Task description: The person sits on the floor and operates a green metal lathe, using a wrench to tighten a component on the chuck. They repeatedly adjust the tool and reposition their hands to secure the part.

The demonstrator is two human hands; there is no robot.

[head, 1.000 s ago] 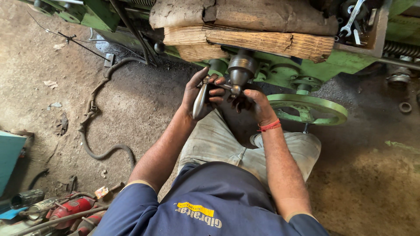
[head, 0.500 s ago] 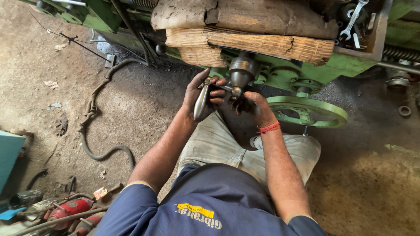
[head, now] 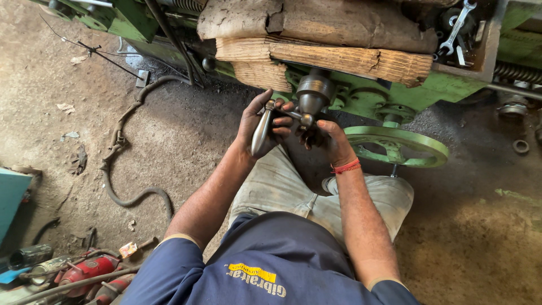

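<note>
My left hand (head: 261, 127) grips a smooth tapered metal handle (head: 259, 134) that hangs down from a crank arm. My right hand (head: 327, 141), with a red band at the wrist, holds the other end of that crank arm, close under a round grey metal hub (head: 314, 90) on the green machine (head: 440, 87). Both hands are dark with grease. My knees in pale trousers are right below them.
A green handwheel (head: 398, 146) lies flat right of my hands. Worn wooden planks (head: 339, 59) rest on the machine above. Spanners (head: 458, 25) sit in a tray at top right. A hose (head: 121, 169) curls on the dirt floor; red tools (head: 84, 271) lie bottom left.
Both hands have stayed on the crank and handle; the view has shifted only slightly.
</note>
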